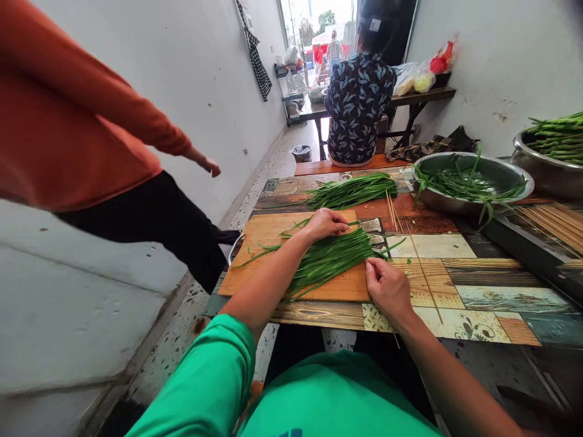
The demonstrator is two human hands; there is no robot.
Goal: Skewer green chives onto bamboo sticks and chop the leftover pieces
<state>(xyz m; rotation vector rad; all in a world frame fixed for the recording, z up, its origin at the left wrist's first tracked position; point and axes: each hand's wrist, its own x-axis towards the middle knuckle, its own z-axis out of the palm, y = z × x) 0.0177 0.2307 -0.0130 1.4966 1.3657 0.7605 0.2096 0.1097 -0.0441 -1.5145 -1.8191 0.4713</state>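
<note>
On a wooden cutting board lies a flat layer of long green garlic chives. My left hand is over the far edge of the layer, its fingers pinched together on a chive whose green end shows past the fingertips. At the board's right edge, my right hand is closed round a thin bamboo skewer; the skewer's lower end sticks out below the hand toward me. Most of that skewer is hidden by the fingers. A few loose chives lie on the board's left part.
Beyond the board is a heap of chives, with loose skewers to its right. A metal bowl holds more chives, beside a pot of green stalks. A person in orange stands at left; another sits ahead.
</note>
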